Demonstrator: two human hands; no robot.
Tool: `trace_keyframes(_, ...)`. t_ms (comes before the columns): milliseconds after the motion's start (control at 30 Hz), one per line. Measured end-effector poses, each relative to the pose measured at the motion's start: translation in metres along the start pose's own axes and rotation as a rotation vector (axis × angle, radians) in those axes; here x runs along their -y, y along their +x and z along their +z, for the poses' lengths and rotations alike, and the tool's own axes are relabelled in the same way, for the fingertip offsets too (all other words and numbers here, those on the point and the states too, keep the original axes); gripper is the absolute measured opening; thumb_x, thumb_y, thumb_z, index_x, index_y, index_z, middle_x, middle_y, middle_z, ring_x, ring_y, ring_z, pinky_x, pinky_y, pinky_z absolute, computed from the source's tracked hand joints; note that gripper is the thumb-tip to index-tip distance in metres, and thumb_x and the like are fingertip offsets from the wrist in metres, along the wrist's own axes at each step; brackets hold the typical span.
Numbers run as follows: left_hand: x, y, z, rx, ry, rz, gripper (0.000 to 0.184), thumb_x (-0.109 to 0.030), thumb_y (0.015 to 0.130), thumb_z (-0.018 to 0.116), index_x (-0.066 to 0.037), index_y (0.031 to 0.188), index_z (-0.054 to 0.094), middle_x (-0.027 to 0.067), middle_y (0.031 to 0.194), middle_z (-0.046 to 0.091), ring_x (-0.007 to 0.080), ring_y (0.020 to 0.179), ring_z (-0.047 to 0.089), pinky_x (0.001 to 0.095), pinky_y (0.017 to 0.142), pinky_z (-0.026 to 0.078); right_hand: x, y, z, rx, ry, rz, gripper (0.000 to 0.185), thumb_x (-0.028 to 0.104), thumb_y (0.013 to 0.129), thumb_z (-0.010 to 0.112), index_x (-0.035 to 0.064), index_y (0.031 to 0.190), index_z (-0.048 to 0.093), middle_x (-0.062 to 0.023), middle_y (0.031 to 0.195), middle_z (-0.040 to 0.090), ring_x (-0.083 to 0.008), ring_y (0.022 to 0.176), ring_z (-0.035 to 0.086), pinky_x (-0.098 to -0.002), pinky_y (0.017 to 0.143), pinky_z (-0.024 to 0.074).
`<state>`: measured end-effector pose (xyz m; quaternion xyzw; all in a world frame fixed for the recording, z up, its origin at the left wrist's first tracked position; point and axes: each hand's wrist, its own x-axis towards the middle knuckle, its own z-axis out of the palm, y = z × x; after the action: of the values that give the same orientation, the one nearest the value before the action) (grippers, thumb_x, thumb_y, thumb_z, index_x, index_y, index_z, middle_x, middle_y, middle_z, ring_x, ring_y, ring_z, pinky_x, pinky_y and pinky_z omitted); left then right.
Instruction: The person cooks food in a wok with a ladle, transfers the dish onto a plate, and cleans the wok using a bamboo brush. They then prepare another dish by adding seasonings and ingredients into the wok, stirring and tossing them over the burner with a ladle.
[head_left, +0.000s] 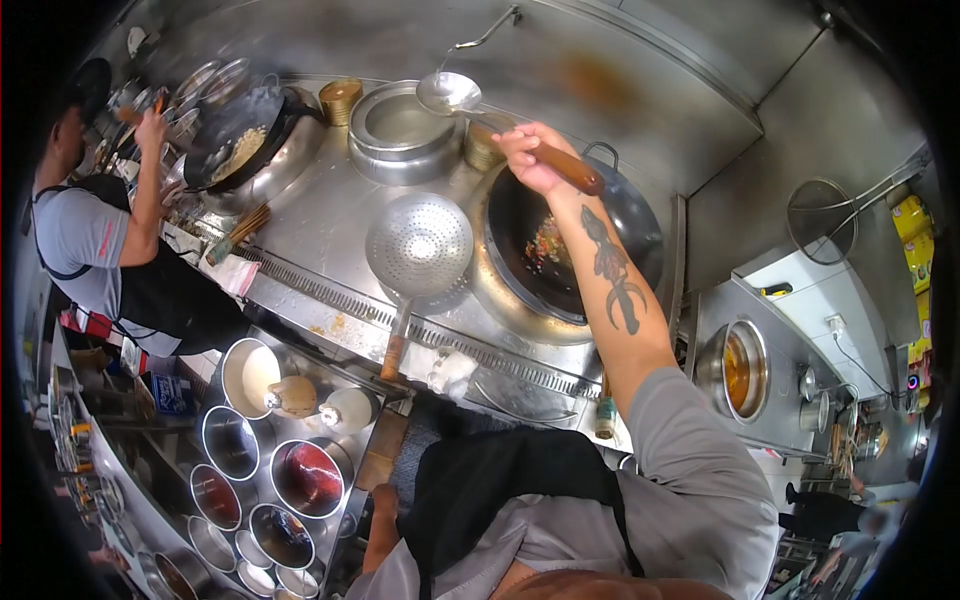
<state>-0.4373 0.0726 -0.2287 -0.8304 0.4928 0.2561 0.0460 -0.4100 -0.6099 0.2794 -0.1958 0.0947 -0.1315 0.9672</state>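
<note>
My right hand (535, 158) is closed around the wooden handle of a ladle (450, 93). The ladle's metal bowl is under a wall spout (490, 28), with a thin stream of water falling towards it, near the rim of a round metal pot (400, 130). Below my forearm sits a black wok (625, 215) holding chopped, colourful food (548, 245), partly hidden by the arm. Low beside my apron, my left hand (384, 496) is at the end of a flat brown piece (384, 448); its fingers are too small to make out.
A perforated strainer (420, 245) lies on the steel stove, its wooden handle over the front edge. Several sauce containers (310, 478) stand at lower left. A co-worker (100, 220) stands at another wok (240, 150) on the left. A mesh skimmer (822, 220) hangs at right.
</note>
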Motion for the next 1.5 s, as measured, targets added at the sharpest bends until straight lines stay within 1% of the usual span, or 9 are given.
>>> trace_keyframes(300, 0.011, 0.03, 0.027, 0.064, -0.042, 0.091, 0.018, -0.018, 0.078, 0.057, -0.008, 0.072, 0.07, 0.0164, 0.076, 0.067, 0.033, 0.074, 0.068, 0.0448, 0.068, 0.052, -0.008, -0.176, -0.052, -0.255, -0.039, -0.043, 0.035, 0.01, 0.091, 0.046, -0.0038, 0.122, 0.039, -0.0012, 0.075, 0.049, -0.0099, 0.051, 0.048, -0.0254, 0.043, 0.0358)
trace_keyframes(500, 0.01, 0.063, 0.012, 0.114, 0.053, 0.128, 0.016, -0.016, 0.077, 0.057, -0.007, 0.073, 0.07, 0.0168, 0.076, 0.067, 0.0339, 0.074, 0.068, 0.046, 0.066, 0.052, -0.023, -0.257, -0.074, -0.744, -0.809, -0.069, 0.018, 0.009, 0.083, 0.053, 0.001, 0.1, 0.053, -0.0008, 0.068, 0.053, -0.0082, 0.046, 0.046, -0.0246, 0.039, 0.0354)
trace_keyframes(733, -0.006, 0.072, -0.054, -0.148, -0.166, 0.327, 0.018, -0.013, 0.078, 0.053, -0.006, 0.072, 0.069, 0.0179, 0.076, 0.067, 0.0352, 0.074, 0.067, 0.0476, 0.067, 0.052, -0.037, -0.302, -0.079, -0.917, -1.735, -0.368, 0.058, 0.012, 0.08, 0.055, -0.0091, 0.133, 0.042, -0.0205, 0.082, 0.064, -0.0235, 0.056, 0.061, -0.0357, 0.057, 0.05)
trace_keyframes(967, 0.002, 0.06, -0.013, -0.05, -0.273, 0.003, 0.025, -0.019, 0.083, 0.05, -0.008, 0.073, 0.07, 0.0195, 0.077, 0.067, 0.0357, 0.074, 0.068, 0.0472, 0.067, 0.052, -0.03, -0.297, -0.036, -0.832, -1.442, -0.448, 0.044, 0.005, 0.086, 0.051, -0.0036, 0.129, 0.046, -0.0035, 0.069, 0.055, -0.0096, 0.042, 0.048, -0.0262, 0.04, 0.0382)
trace_keyframes(1233, 0.001, 0.001, 0.031, 0.006, 0.049, 0.069, 0.031, -0.02, 0.089, 0.045, -0.007, 0.077, 0.07, 0.0183, 0.075, 0.067, 0.0335, 0.072, 0.068, 0.0466, 0.061, 0.052, -0.027, -0.284, -0.135, -1.113, -1.968, -0.303, 0.042, 0.01, 0.08, 0.055, -0.0071, 0.118, 0.051, -0.0274, 0.086, 0.065, -0.0358, 0.075, 0.066, -0.0415, 0.071, 0.0518)
trace_keyframes(1300, -0.004, -0.006, 0.048, -0.007, -0.749, -0.391, 0.031, -0.019, 0.089, 0.045, -0.007, 0.077, 0.071, 0.0177, 0.076, 0.068, 0.0327, 0.073, 0.069, 0.0467, 0.062, 0.052, -0.041, -0.28, -0.15, -1.123, -1.957, -0.173, 0.038, 0.012, 0.08, 0.055, -0.0059, 0.113, 0.054, -0.0293, 0.091, 0.064, -0.0392, 0.084, 0.065, -0.0432, 0.078, 0.0508)
trace_keyframes(1367, 0.001, -0.002, 0.045, 0.109, -0.8, -0.462, 0.03, -0.019, 0.088, 0.046, -0.007, 0.077, 0.071, 0.0175, 0.077, 0.068, 0.0321, 0.074, 0.069, 0.0466, 0.062, 0.052, -0.033, -0.289, -0.168, -1.006, -1.883, -0.087, 0.034, 0.013, 0.08, 0.055, -0.0047, 0.109, 0.056, -0.0285, 0.092, 0.064, -0.0379, 0.082, 0.066, -0.043, 0.077, 0.0508)
trace_keyframes(1433, 0.01, 0.009, 0.043, 0.329, -0.119, -0.131, 0.029, -0.018, 0.088, 0.047, -0.007, 0.077, 0.071, 0.0174, 0.077, 0.068, 0.0318, 0.075, 0.069, 0.0464, 0.063, 0.052, -0.033, -0.294, -0.151, -0.968, -1.797, 0.003, 0.033, 0.014, 0.081, 0.055, -0.004, 0.108, 0.057, -0.0285, 0.094, 0.064, -0.0374, 0.083, 0.066, -0.0429, 0.078, 0.0506)
trace_keyframes(1500, 0.017, 0.026, 0.039, 0.126, -0.023, 0.008, 0.027, -0.017, 0.086, 0.048, -0.005, 0.077, 0.07, 0.0189, 0.078, 0.068, 0.0326, 0.075, 0.069, 0.0466, 0.064, 0.052, -0.038, -0.307, -0.135, -1.023, -1.774, 0.02, 0.036, 0.013, 0.08, 0.056, -0.0038, 0.111, 0.056, -0.0294, 0.096, 0.064, -0.0377, 0.086, 0.065, -0.0427, 0.08, 0.0499)
